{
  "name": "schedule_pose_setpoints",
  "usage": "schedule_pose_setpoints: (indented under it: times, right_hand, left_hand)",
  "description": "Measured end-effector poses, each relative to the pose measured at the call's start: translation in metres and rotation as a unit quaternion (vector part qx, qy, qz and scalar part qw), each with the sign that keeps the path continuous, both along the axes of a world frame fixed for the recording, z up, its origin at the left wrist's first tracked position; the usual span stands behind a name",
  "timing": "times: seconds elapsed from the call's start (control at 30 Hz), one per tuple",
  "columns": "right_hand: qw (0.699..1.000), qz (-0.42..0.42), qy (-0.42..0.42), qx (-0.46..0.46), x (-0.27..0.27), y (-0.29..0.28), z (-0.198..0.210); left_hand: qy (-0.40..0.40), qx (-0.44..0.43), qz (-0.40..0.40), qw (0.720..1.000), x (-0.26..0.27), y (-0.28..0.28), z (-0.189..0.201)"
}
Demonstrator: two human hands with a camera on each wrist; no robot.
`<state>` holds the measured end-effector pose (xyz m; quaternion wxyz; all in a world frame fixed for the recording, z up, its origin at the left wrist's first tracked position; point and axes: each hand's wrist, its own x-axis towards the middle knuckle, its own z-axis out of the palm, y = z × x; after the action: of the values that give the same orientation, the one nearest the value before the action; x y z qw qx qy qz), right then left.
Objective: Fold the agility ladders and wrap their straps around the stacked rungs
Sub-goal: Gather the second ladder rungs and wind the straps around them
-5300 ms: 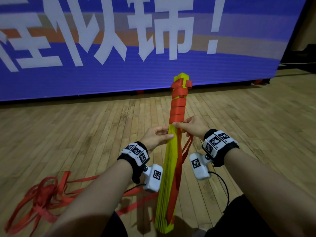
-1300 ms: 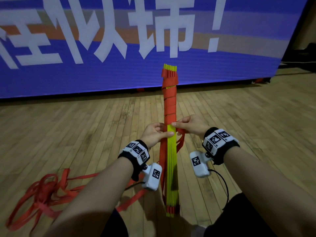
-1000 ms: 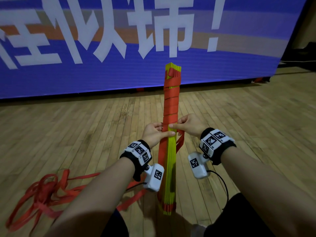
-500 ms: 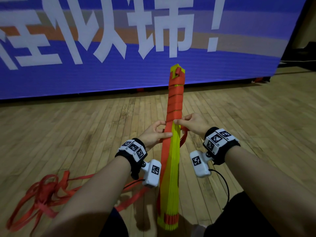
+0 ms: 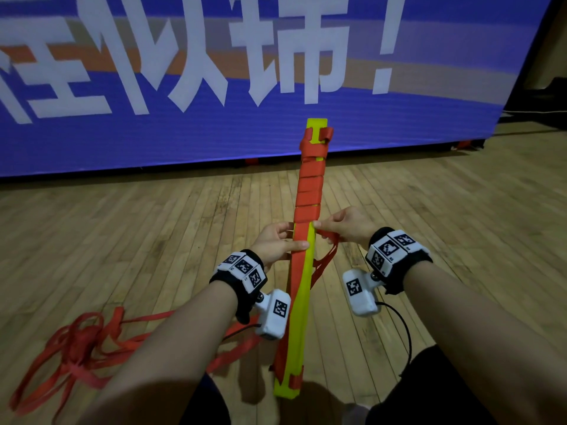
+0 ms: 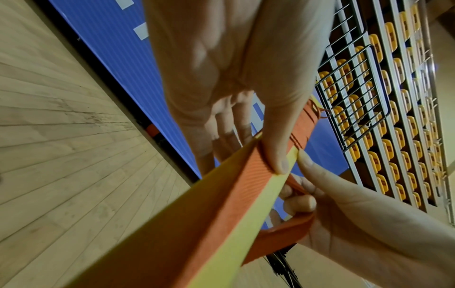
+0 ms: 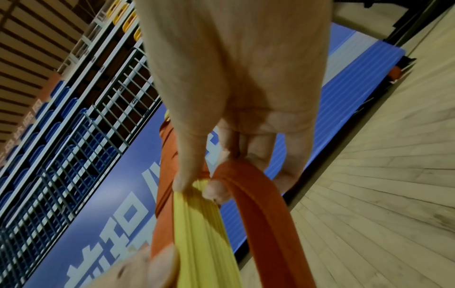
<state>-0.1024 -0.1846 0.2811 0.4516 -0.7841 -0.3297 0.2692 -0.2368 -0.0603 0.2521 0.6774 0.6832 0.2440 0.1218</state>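
A wooden plank floor (image 5: 122,240) bears a loose tangle of red straps (image 5: 73,345).

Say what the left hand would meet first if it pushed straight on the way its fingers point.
The left hand points rightward across the rung stack, which it already grips. Going on, it would likely meet the right hand's fingers just beyond, holding the strap; depth is uncertain.

Stacked rungs (image 5: 299,314): smooth matt yellow plastic. Strap (image 5: 308,191) wound above the hands: orange woven webbing, ribbed, matt. Floor (image 5: 122,240) beneath: narrow wood planks, low sheen, scuffed. Wrist bands (image 5: 242,268): black cloth, white plastic blocks.
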Motion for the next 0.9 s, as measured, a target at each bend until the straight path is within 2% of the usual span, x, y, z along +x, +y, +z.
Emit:
schedule_pose_setpoints:
  times: [0.1,0.37,0.5,0.67,0.83,0.9]
  right_hand:
    - [0.999,0.03,0.015,0.007,0.004,-0.002,0.002]
    - [0.999,0.001,-0.045,0.006,-0.003,-0.001,0.006]
    - [0.998,0.016,-0.05,-0.03,-0.01,0.004,0.002]
    - [0.991,-0.046,-0.114,-0.052,-0.014,0.016,-0.004]
    - [0.989,-0.069,-0.126,-0.037,-0.022,0.017,-0.001]
    - [0.991,-0.069,-0.109,-0.029,-0.02,0.015,0.0]
  left_hand:
    - [0.009,0.024,-0.005,1.0,0.0,0.0,-0.001]
    - [0.007,0.058,0.02,0.998,0.005,-0.003,-0.001]
    - [0.028,0.13,0.061,0.989,0.008,-0.006,-0.007]
    - [0.017,0.177,0.084,0.981,0.009,-0.012,-0.005]
    - [0.007,0.164,0.087,0.982,0.009,-0.013,-0.003]
    - [0.003,0.15,0.061,0.987,0.009,-0.01,-0.003]
